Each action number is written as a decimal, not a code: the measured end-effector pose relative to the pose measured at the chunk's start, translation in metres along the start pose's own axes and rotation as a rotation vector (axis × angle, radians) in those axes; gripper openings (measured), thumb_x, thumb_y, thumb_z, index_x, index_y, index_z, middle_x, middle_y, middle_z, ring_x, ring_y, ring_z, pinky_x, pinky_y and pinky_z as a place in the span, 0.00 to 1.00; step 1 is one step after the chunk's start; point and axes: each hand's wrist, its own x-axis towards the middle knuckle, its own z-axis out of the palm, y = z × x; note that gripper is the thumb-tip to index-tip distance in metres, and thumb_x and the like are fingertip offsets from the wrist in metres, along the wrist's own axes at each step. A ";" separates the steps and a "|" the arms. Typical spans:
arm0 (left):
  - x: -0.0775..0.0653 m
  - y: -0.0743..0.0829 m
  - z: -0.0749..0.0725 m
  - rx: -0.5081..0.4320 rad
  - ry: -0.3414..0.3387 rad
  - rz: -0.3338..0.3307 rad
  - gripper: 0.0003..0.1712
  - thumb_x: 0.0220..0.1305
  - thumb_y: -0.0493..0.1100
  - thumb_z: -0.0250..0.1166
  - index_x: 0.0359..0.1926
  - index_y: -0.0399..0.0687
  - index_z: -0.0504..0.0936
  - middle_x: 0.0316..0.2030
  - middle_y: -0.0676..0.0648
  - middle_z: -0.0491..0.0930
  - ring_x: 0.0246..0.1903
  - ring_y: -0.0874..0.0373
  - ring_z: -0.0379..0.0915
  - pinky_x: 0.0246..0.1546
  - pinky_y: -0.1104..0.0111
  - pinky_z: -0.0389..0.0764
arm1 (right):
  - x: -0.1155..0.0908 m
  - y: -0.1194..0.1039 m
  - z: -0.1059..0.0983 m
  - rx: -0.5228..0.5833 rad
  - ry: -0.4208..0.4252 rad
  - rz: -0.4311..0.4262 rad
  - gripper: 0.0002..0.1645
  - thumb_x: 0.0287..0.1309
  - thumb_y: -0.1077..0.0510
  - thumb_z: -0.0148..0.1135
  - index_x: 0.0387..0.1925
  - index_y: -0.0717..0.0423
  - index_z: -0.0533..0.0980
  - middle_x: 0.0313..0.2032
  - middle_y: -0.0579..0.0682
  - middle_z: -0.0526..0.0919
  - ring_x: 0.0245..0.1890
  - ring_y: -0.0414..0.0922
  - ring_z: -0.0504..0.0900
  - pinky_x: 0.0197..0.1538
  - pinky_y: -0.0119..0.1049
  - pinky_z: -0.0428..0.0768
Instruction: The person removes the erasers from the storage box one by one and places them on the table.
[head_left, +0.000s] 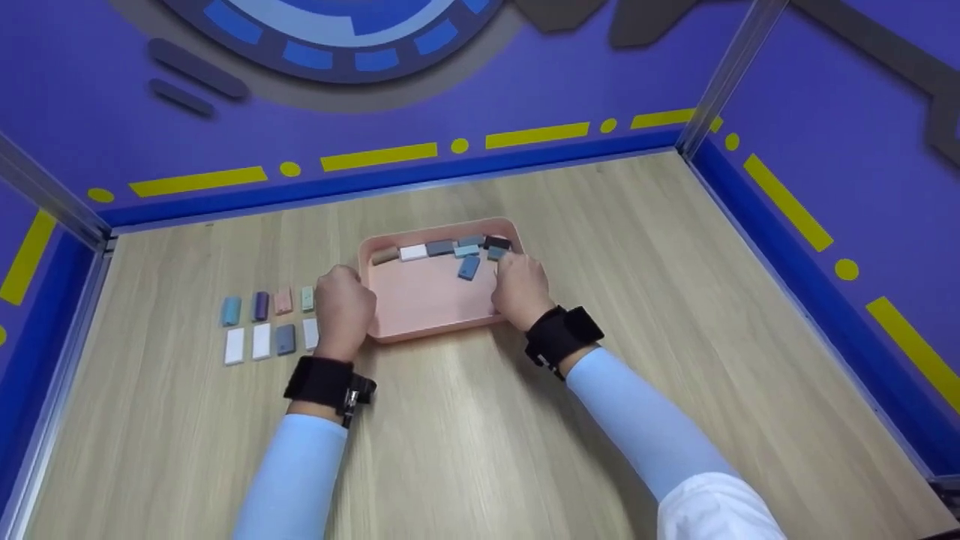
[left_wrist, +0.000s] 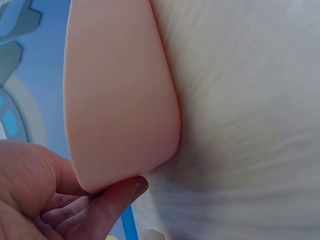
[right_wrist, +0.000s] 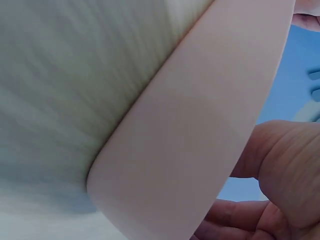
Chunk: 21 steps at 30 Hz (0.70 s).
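A shallow pink tray [head_left: 420, 300] stands on the wooden table in the head view. My left hand [head_left: 344, 309] grips its left end, and my right hand [head_left: 523, 291] holds the right end. In the left wrist view, the left thumb and fingers [left_wrist: 117, 200] pinch the tray's end wall [left_wrist: 117, 100]. The right wrist view has the right hand [right_wrist: 285, 172] around the tray's rim, fingertips partly hidden behind the wall. Along the tray's far side lie several small eraser-like blocks, among them a white one [head_left: 412, 253] and a black one [head_left: 497, 242]. A blue-grey block [head_left: 469, 268] lies nearer the middle.
Left of the tray, more small blocks lie in two rows, including a light-blue one [head_left: 231, 310], a purple one [head_left: 260, 305] and a white one [head_left: 235, 346]. The left hand partly hides the rows' right end. Blue-purple panels [head_left: 420, 112] enclose the table [head_left: 442, 435].
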 end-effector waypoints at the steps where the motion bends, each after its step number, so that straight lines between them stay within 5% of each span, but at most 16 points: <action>1: 0.000 -0.001 0.000 -0.008 0.005 0.004 0.13 0.50 0.29 0.50 0.15 0.48 0.68 0.17 0.51 0.63 0.19 0.55 0.58 0.17 0.65 0.56 | 0.000 0.000 0.000 0.008 -0.010 -0.007 0.12 0.41 0.65 0.62 0.13 0.53 0.69 0.23 0.50 0.79 0.27 0.44 0.76 0.33 0.42 0.77; 6: 0.000 -0.002 0.000 -0.033 0.017 0.027 0.15 0.50 0.28 0.49 0.14 0.49 0.60 0.15 0.53 0.56 0.16 0.56 0.53 0.16 0.65 0.51 | -0.003 0.002 0.002 0.034 -0.037 -0.061 0.08 0.46 0.65 0.57 0.16 0.56 0.71 0.21 0.50 0.77 0.23 0.44 0.71 0.28 0.39 0.71; 13: 0.000 -0.002 0.001 -0.033 0.027 0.036 0.15 0.49 0.29 0.50 0.13 0.49 0.63 0.16 0.51 0.61 0.18 0.55 0.58 0.16 0.64 0.55 | -0.004 0.005 0.003 0.035 -0.039 -0.083 0.04 0.45 0.65 0.58 0.20 0.58 0.73 0.23 0.51 0.77 0.23 0.44 0.71 0.28 0.39 0.71; 21: 0.001 -0.002 -0.001 -0.026 0.025 0.027 0.15 0.49 0.28 0.49 0.13 0.48 0.63 0.17 0.50 0.63 0.19 0.54 0.59 0.17 0.64 0.55 | -0.003 0.011 -0.014 0.136 -0.076 -0.084 0.16 0.44 0.65 0.60 0.13 0.53 0.63 0.14 0.43 0.60 0.17 0.41 0.59 0.22 0.34 0.57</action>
